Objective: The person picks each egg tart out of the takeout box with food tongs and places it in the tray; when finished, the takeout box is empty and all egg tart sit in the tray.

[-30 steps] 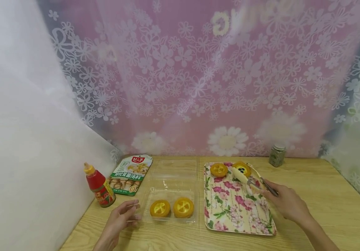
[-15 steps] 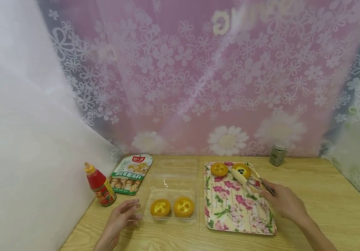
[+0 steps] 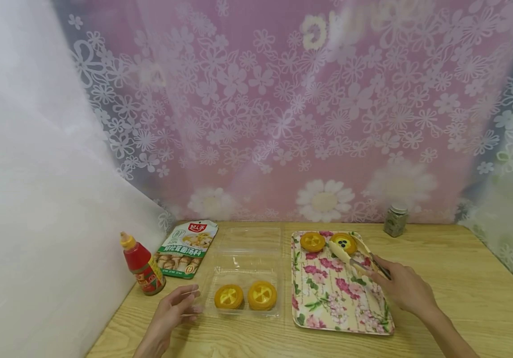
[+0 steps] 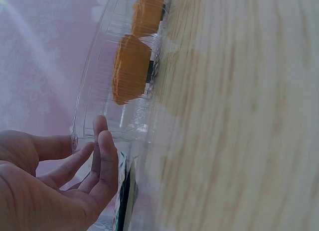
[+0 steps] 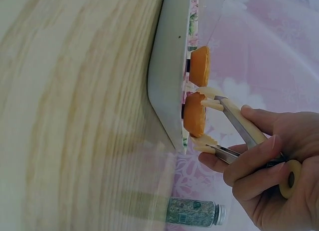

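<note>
My right hand (image 3: 410,290) grips a pair of tongs (image 3: 346,256) with cream-coloured tips. In the right wrist view those tips stand on either side of an egg tart (image 5: 194,114) that rests on the flowered tray (image 3: 328,318). Dark berry-like dots mark this tart's top. A second egg tart (image 3: 312,242) lies to its left on the tray. My left hand (image 3: 171,313), fingers loosely bent, is at the left edge of a clear plastic container (image 4: 87,99); its fingertips seem to touch the rim. Two egg tarts, a left one (image 3: 228,297) and a right one (image 3: 262,295), sit inside.
The container's lid (image 3: 249,239) is folded back towards the curtain. A red sauce bottle (image 3: 142,266) and a green-white food pouch (image 3: 187,248) stand and lie at the left. Behind the tray's right side is a small glass jar (image 3: 395,221) on the wooden table (image 3: 471,278).
Over the last second the tongs and right hand shift very slightly around the berry-dotted tart. The left hand and the tarts stay essentially in place.
</note>
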`<state>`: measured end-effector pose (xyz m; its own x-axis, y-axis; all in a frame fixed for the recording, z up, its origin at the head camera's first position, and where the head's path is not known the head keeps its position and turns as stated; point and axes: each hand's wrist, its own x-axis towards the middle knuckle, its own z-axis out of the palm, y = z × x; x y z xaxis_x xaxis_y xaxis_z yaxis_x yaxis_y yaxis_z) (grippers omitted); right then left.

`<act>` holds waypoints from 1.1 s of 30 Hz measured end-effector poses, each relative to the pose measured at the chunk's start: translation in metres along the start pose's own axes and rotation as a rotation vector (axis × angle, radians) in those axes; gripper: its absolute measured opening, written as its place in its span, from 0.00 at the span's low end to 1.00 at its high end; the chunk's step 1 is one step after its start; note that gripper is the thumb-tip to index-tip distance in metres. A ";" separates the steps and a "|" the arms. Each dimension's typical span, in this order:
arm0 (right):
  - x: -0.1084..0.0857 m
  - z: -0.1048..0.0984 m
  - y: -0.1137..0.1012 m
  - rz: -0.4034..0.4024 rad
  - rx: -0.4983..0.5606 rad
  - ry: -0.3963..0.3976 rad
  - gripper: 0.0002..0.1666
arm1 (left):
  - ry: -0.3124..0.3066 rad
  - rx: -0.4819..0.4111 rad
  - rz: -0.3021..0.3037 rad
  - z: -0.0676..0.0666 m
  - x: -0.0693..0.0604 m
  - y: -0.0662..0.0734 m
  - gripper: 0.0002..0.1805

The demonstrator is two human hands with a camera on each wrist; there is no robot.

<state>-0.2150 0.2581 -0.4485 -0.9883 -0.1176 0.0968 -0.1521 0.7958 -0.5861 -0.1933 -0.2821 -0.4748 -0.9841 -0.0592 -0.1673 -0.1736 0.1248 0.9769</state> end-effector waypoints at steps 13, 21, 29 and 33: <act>-0.009 -0.006 -0.011 0.023 -0.057 0.059 0.48 | 0.020 0.001 0.003 0.002 -0.001 0.000 0.25; -0.015 -0.012 -0.021 0.001 -0.056 0.105 0.46 | 0.012 0.001 0.001 0.001 -0.001 -0.002 0.25; -0.021 -0.012 -0.045 -0.053 0.011 0.089 0.44 | 0.035 0.004 -0.001 0.003 -0.002 -0.003 0.24; -0.024 -0.009 -0.058 -0.085 0.045 0.071 0.45 | 0.042 0.008 0.003 0.004 -0.002 -0.002 0.23</act>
<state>-0.1827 0.2200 -0.4096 -0.9690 -0.1404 0.2032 -0.2373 0.7573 -0.6084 -0.1910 -0.2785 -0.4766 -0.9823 -0.1002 -0.1584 -0.1709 0.1329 0.9763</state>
